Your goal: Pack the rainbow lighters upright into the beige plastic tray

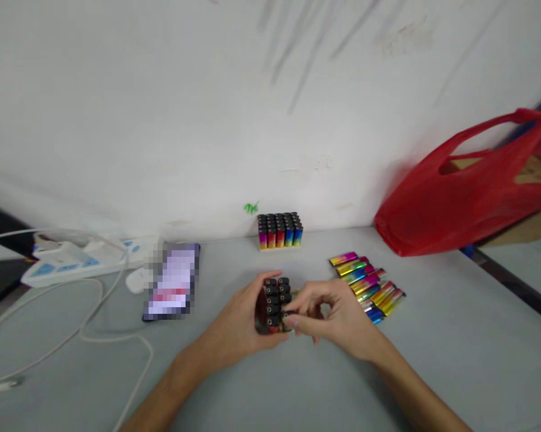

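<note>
My left hand (245, 312) is wrapped around the left side of a small tray of lighters (271, 300), thumb at the far end and fingers at the near end. Two rows of black lighter tops face up in it. At the tray's near right corner, my right hand (331, 312) pinches the black top of one lighter (288, 314); its body is mostly hidden. Loose lighters (364, 282) with shiny rainbow bodies lie in a slanting group to the right. Behind my hands, a full tray of upright lighters (280, 231) stands against the wall.
A red bag (459, 192) with cardboard inside stands at the back right. On the left are a phone (173, 282), a white power strip (90, 261), a white charger plug (137, 279) and a looping white cable (112, 339). The wall (207, 120) bounds the grey table (468, 360).
</note>
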Tool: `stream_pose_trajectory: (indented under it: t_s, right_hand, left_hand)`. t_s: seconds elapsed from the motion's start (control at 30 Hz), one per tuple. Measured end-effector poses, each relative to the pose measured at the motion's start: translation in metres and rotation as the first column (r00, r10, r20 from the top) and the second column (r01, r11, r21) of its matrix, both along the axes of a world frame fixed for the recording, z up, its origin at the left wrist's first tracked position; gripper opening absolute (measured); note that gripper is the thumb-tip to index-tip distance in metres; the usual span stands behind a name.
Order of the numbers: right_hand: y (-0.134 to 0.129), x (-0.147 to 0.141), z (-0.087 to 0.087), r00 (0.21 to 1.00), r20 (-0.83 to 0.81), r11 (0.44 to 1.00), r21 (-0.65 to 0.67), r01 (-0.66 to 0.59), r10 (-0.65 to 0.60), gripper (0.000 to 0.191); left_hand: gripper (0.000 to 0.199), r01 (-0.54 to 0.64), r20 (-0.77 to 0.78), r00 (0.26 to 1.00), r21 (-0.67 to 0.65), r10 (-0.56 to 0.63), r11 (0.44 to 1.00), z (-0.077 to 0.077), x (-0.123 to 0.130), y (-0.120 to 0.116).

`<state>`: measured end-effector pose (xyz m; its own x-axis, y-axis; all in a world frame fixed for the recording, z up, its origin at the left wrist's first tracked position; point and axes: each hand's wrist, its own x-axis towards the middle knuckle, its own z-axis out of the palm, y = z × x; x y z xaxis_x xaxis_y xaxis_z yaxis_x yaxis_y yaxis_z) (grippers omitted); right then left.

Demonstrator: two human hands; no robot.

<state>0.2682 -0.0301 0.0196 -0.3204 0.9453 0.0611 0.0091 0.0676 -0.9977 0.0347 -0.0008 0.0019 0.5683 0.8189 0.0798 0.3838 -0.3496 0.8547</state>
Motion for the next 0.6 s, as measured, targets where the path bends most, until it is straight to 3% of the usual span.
stream_pose_trajectory:
  t_s: [0.6]
  right_hand:
    - [-0.0003, 0.0011, -0.0025, 0.999, 0.014, 0.999, -0.018, -0.036, 0.036, 0.026]
  left_hand:
    - [0.089, -0.015, 0.035, 0.999, -0.026, 0.016, 1.0, -0.0031, -0.0002, 0.0005]
